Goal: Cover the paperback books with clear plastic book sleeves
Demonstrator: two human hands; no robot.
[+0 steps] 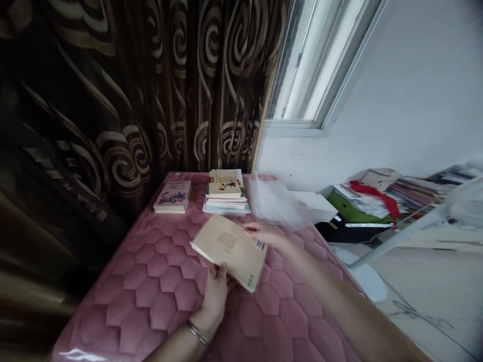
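A tan paperback book (pixel 230 247), its back cover with small print and a barcode facing up, is held slightly tilted over the pink quilted mattress. My left hand (pixel 217 286) grips its near edge, thumb on top and fingers underneath. At the far right edge, my right hand (pixel 262 234) pinches the book near the barcode. Beyond it stands a stack of books (pixel 226 188) with a tan illustrated cover on top. Left of that lies a smaller pile of pink-covered books (pixel 172 196).
Clear plastic wrapping (pixel 277 201) and a white box (pixel 315 205) lie at the mattress's (pixel 151 286) far right. Beyond the right edge are a black bin (pixel 347 229) with papers and a green item, and a white stand (pixel 388 241). Patterned curtains (pixel 181 90) hang behind.
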